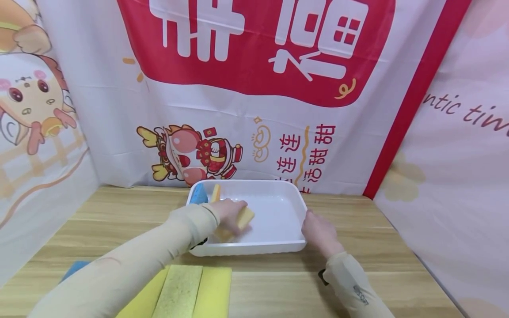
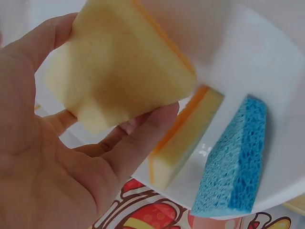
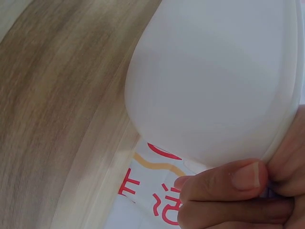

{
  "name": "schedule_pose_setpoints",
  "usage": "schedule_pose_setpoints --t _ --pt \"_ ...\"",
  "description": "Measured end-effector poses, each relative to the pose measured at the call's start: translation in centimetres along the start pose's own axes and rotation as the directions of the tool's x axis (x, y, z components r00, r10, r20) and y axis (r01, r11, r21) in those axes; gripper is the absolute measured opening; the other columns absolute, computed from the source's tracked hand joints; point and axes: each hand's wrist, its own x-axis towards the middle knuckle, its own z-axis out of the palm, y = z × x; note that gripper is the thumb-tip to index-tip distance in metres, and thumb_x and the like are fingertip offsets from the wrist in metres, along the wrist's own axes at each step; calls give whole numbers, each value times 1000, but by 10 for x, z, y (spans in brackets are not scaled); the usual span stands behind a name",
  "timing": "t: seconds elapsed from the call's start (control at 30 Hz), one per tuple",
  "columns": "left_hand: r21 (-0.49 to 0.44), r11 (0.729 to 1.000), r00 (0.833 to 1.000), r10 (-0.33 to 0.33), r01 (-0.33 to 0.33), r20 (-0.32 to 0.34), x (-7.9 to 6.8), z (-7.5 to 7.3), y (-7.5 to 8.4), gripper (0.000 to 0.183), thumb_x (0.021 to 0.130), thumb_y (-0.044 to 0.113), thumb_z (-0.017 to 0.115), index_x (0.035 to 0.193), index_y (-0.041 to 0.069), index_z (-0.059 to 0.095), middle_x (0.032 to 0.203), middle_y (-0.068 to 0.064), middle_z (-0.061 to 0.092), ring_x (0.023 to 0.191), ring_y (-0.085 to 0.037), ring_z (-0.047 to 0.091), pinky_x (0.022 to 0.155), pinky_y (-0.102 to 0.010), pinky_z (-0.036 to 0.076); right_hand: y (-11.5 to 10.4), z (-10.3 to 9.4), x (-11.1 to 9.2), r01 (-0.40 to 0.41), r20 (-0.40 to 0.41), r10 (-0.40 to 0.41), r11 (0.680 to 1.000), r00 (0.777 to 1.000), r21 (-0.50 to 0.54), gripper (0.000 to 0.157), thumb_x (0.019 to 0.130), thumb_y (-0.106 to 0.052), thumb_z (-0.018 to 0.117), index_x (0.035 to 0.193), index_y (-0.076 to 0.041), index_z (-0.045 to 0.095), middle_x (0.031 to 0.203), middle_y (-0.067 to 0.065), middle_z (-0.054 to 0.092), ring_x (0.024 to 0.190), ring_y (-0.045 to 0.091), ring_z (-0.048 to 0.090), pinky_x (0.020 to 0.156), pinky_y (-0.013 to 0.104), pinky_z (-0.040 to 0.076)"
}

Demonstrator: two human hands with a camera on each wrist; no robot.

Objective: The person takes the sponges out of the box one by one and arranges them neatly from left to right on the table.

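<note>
A white plastic bin stands on the wooden table. Inside it, my left hand grips a pale yellow sponge with an orange layer, thumb on one side and fingers on the other. Beside that hand, a second yellow-and-orange sponge and a blue sponge stand on edge at the bin's left end. My right hand holds the bin's right end, its fingers curled at the rim.
Nearer to me on the wooden table, yellow sponges lie side by side, partly behind my left sleeve. Something blue shows beyond that sleeve. A printed cloth hangs right behind the bin, with more cloth at both sides.
</note>
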Motion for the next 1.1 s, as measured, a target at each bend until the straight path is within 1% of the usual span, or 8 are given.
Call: schedule_pose_setpoints --t 0.2,0.3,0.47,0.63,0.7,0.83,0.93,1.1 --pt "-59 998 995 -17 11 -96 -4 -16 6 89 78 33 81 150 9 33 112 -12 58 94 -25 54 83 -40 47 0 -3 -3 8 2 -8 1000 1000 0 26 92 -6 48 110 11 58 75 17 58 63 28 57 50 48 51" --pt "-106 994 989 -27 12 -145 -8 -23 14 88 77 35 81 148 10 35 104 -10 59 88 -24 55 75 -39 49 1 -4 -4 2 7 -2 1000 1000 4 26 92 -6 48 110 11 58 76 17 58 64 28 57 50 49 50" --pt "-155 988 974 -48 14 -220 -19 -32 27 71 76 36 80 130 7 44 89 -8 56 77 -23 57 64 -34 48 1 -5 -4 6 20 -6 1000 1000 -4 28 92 -6 48 112 12 57 76 17 59 63 28 56 50 49 51" --pt "-230 973 954 -94 28 -284 -32 -37 39 86 78 43 78 143 5 37 105 -11 59 88 -22 58 78 -39 52 -2 -5 -2 20 30 -20 1000 999 -6 33 92 -6 49 118 14 55 76 16 59 62 26 55 49 47 50" --pt "-274 961 946 -119 33 -302 -40 -37 44 94 78 47 77 149 5 31 114 -12 59 93 -22 57 84 -41 51 -3 -4 -1 19 32 -18 1000 999 -10 35 92 -6 49 120 14 54 77 16 59 62 26 55 49 46 50" --pt "-344 938 936 -161 46 -314 -59 -36 52 97 76 49 78 150 5 31 112 -13 60 90 -22 59 80 -40 53 -4 -4 -1 17 27 -16 1000 999 -21 33 93 -6 47 119 14 55 79 17 60 64 27 57 51 48 51" --pt "-350 935 930 -181 62 -319 -71 -32 56 96 76 50 78 147 2 34 110 -15 61 90 -23 60 79 -41 53 -4 -4 -2 20 18 -19 1000 1000 -23 30 92 -5 47 114 13 56 79 18 61 66 29 58 53 50 51" --pt "-346 935 926 -198 80 -322 -90 -21 62 100 76 50 78 147 -3 33 124 -23 59 100 -27 61 89 -46 51 -3 -3 -3 21 16 -20 999 1000 -25 26 92 -6 47 109 11 57 78 17 60 66 29 59 53 50 51"
